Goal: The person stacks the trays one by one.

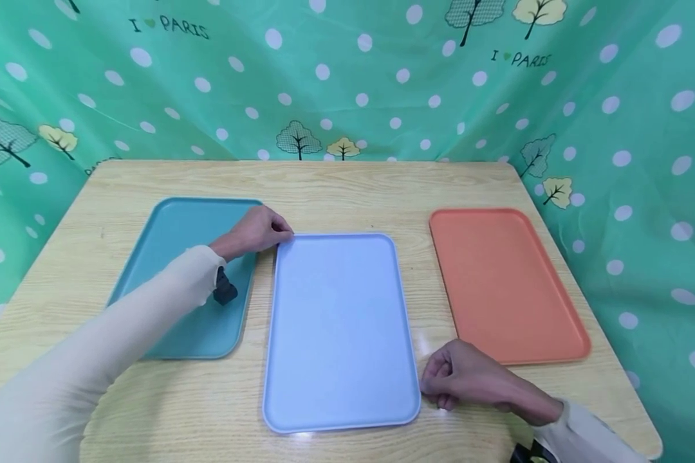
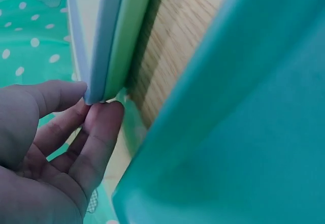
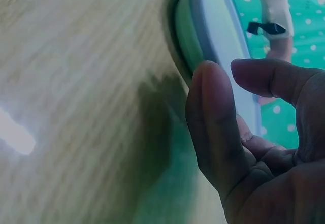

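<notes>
A light blue tray lies in the middle of the wooden table. Both wrist views show a green tray edge directly beneath its blue rim, the two stacked together. At the far left corner my left hand pinches the stacked rims between thumb and fingers. My right hand is at the near right corner, fingers curled, with thumb and forefinger about the edge. The fingertips' contact under the right corner is hidden.
A teal tray lies on the left, under my left forearm. On the right is an orange-red tray, close to my right hand. Green polka-dot cloth hangs behind and beside the wooden table.
</notes>
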`<state>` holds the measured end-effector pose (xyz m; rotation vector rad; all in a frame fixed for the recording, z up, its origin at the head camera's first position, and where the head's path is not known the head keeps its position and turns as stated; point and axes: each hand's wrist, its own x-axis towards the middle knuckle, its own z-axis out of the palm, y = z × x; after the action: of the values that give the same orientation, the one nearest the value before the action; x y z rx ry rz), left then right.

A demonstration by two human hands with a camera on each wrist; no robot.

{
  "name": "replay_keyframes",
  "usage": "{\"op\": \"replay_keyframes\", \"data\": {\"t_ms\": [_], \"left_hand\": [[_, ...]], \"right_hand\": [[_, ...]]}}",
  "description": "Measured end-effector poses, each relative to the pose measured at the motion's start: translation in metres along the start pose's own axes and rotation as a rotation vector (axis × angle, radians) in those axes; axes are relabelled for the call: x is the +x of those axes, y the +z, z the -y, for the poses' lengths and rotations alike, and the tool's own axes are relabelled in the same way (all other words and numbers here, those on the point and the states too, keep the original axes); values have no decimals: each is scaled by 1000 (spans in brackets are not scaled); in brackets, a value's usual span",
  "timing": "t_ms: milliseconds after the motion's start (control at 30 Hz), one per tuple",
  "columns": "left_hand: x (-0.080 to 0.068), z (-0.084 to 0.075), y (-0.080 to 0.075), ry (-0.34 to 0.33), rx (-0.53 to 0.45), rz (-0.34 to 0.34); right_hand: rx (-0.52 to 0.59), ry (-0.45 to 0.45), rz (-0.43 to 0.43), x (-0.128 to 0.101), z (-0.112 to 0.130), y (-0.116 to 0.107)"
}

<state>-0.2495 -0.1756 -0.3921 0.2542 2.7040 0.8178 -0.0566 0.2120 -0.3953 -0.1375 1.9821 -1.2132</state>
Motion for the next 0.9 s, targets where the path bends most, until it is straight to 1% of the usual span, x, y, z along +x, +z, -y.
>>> {"op": "replay_keyframes", "data": {"t_ms": [100,167,300,400,567,800,900], "left_hand": [[0,0,-3,-12,-26,-9],[-1,-3,-4,-2,-29,-27],[-2,-13,-6,42,-17,-61],[-1,-21,-5,70,-16,-65],[-1,-32,-1,103,-24,-65],[2,-47,5,116,-59,-46],[5,-55,9,126,-82,-32]], "right_hand": [[16,-16,-29,-3,1,-12],[37,-25,-60,-5,2,-21],[59,-36,-131,-10,3,-42],[47,-27,-173,-13,2,-53],[32,-7,-222,-15,0,-61],[-24,-32,-259,-19,-2,-71],[-29,-30,-278,-21,-2,-76]]}}
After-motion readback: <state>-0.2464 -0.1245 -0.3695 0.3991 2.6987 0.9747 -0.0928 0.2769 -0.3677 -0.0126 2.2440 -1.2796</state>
